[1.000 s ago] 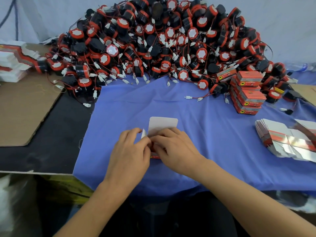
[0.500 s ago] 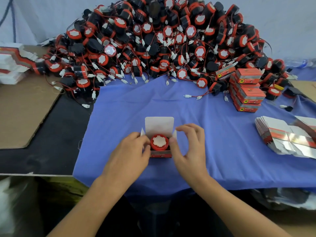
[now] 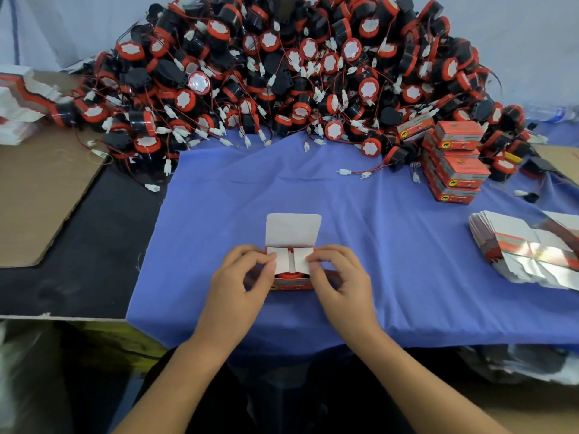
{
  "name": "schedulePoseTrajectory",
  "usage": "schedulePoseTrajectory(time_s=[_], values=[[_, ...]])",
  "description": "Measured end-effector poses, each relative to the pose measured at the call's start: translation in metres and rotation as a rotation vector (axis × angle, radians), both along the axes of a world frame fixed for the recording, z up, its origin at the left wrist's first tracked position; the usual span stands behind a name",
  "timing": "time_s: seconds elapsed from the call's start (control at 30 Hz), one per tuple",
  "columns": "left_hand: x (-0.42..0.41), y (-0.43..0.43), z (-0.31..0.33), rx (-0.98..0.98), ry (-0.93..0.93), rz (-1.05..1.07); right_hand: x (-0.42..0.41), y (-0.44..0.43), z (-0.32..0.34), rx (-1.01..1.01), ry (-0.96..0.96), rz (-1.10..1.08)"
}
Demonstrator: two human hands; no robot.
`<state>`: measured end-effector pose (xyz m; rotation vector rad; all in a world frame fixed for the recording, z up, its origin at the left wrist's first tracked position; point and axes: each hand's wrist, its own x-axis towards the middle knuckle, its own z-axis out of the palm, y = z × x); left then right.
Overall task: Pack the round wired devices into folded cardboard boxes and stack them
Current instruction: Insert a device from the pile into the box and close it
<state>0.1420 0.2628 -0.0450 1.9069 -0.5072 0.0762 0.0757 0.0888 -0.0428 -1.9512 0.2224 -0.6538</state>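
Note:
A small red cardboard box (image 3: 293, 285) stands on the blue cloth (image 3: 360, 233) near the front edge, its white top lid (image 3: 293, 229) still up. Inside it sits a round red-and-black wired device, mostly covered by two white side flaps (image 3: 294, 260) folded inward. My left hand (image 3: 241, 281) grips the box's left side with its thumb pressing the left flap down. My right hand (image 3: 340, 280) grips the right side and presses the right flap down. A huge heap of round wired devices (image 3: 282, 73) fills the back of the table.
A stack of packed red boxes (image 3: 452, 162) stands at the back right. Flat unfolded box blanks (image 3: 526, 250) lie at the right edge, more blanks (image 3: 18, 101) at the far left. Brown cardboard sheet (image 3: 40, 195) covers the left of the table.
The device was uncovered in the open box half a second ago; both side flaps are now folded over it, and my hands have closed in on the box's sides.

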Motion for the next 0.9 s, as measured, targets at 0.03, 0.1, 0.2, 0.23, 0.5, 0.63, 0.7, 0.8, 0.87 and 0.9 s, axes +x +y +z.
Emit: schedulePoseTrajectory(time_s=[0.03, 0.1, 0.2, 0.23, 0.5, 0.63, 0.7, 0.8, 0.87, 0.9], values=[[0.001, 0.000, -0.001, -0.026, 0.022, 0.006, 0.001, 0.000, 0.000, 0.012, 0.004, 0.005], [0.002, 0.000, 0.000, -0.069, 0.063, 0.019, 0.001, 0.000, 0.000, 0.114, 0.029, 0.034], [0.006, 0.001, 0.002, -0.149, 0.160, -0.024, 0.002, -0.004, 0.002, 0.198, 0.078, 0.070], [0.007, 0.002, 0.003, -0.141, 0.171, -0.036, 0.002, -0.005, 0.003, 0.179, 0.084, 0.085], [0.006, 0.008, -0.004, -0.124, 0.133, -0.043, -0.002, -0.007, 0.002, 0.122, 0.072, 0.112], [0.003, 0.011, 0.000, -0.138, 0.130, -0.107, -0.005, -0.009, 0.007, 0.198, 0.099, 0.152], [0.003, 0.014, 0.000, -0.145, 0.159, -0.163, -0.007, -0.010, 0.007, 0.203, 0.116, 0.191], [0.004, 0.018, -0.004, -0.059, 0.141, -0.187, -0.008, -0.010, 0.006, 0.214, 0.132, 0.221], [0.007, 0.020, -0.006, -0.035, 0.106, -0.204, -0.008, -0.011, 0.005, 0.197, 0.113, 0.228], [0.008, 0.021, -0.006, -0.027, 0.075, -0.215, -0.008, -0.011, 0.004, 0.188, 0.105, 0.234]])
